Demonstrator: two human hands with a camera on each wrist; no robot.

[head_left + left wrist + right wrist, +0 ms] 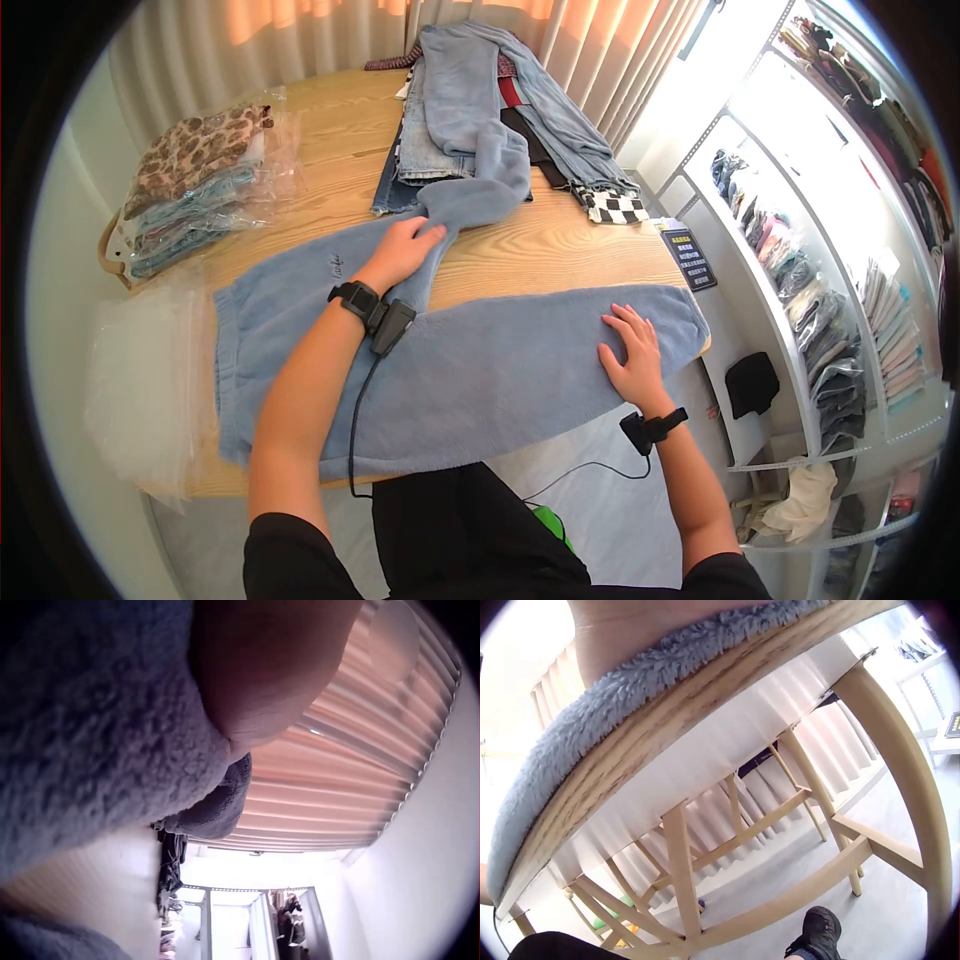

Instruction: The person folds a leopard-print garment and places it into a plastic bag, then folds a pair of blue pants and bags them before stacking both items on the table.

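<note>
Pale blue fleece trousers (480,370) lie across the wooden table, waistband at the left. One leg stretches to the right along the near edge; the other leg (490,180) runs bent and bunched toward the back, onto a pile of clothes. My left hand (400,250) grips the fleece where the two legs part, its fingers short and bent in the head view. In the left wrist view, the thumb side presses against raised fleece (112,750). With fingers spread, my right hand (632,355) rests on the near leg close to its cuff.
Folded jeans and other garments (440,165) are stacked at the back. Bagged clothes (200,180) lie at the left, above clear plastic bags (145,380). Shelves with packed clothes (820,330) stand at the right. Curved wooden legs (900,772) show under the tabletop.
</note>
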